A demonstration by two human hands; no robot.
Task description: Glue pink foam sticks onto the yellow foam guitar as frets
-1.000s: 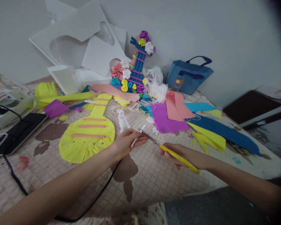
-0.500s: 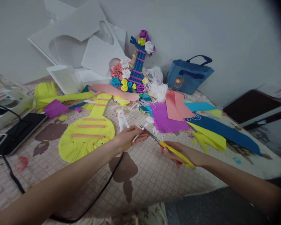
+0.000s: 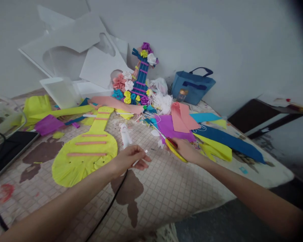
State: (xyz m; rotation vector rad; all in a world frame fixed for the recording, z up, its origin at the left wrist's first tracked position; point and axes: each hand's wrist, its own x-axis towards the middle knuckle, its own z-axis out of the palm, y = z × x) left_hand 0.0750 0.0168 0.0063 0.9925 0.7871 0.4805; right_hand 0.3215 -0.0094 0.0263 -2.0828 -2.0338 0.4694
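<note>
Between thumb and fingers of my left hand [image 3: 132,158] is a small white strip [image 3: 135,162], mostly hidden by the fingers. My right hand [image 3: 185,149] grips yellow-handled scissors [image 3: 175,149], their blades pointing away over the purple paper [image 3: 163,129]. Left of my left hand lies a yellow guitar shape [image 3: 86,164] covered in crinkled paper, with pink strips across its body and neck. Just behind that hand is a white glue gun [image 3: 125,134], with a black cord running out below my wrist.
A finished-looking blue guitar with paper flowers [image 3: 141,79] leans at the back. White foam boards [image 3: 65,50], a blue bag [image 3: 192,87], white string [image 3: 161,102] and a pink paper piece [image 3: 181,117] stand or lie behind. A phone [image 3: 13,151] is at left.
My right hand has moved the scissors forward, away from my left hand and the white strip. My left hand still pinches the strip. The camera view has shifted slightly.
</note>
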